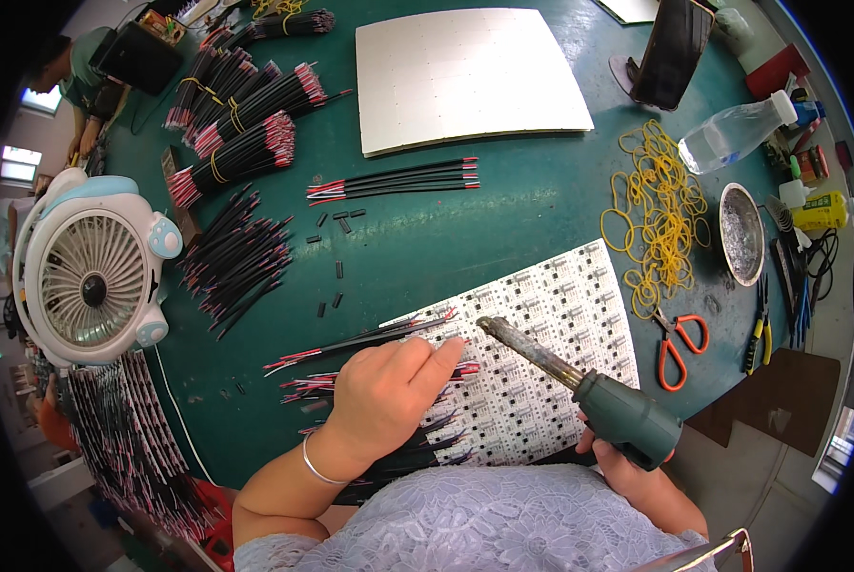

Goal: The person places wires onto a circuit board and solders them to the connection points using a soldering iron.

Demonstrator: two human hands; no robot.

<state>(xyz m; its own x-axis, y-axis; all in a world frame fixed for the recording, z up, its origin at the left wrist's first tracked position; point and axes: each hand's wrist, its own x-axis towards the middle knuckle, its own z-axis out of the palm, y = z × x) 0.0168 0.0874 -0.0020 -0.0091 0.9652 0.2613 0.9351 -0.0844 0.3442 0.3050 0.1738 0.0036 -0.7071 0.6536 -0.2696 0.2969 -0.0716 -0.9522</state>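
Observation:
My left hand point(384, 389) is closed in a pinch over the left part of a white circuit board panel point(579, 315). What its fingertips hold, if anything, is too small to make out. Black-sleeved wires point(351, 348) with red and white ends lie beside and under that hand, some reaching onto the panel. My right hand point(627, 472) is wrapped round the green handle of a large soldering iron point(627, 419). The iron's dark, worn tip point(492, 327) points up and left above the panel, close to my left fingertips.
Bundled wires point(246, 143), loose wires point(236, 257) and a fan point(93, 276) are on the left. A white board point(470, 81) lies at the back. Rubber bands point(660, 210), orange-handled cutters point(675, 348), a metal bowl point(742, 234) and a bottle point(737, 133) are on the right.

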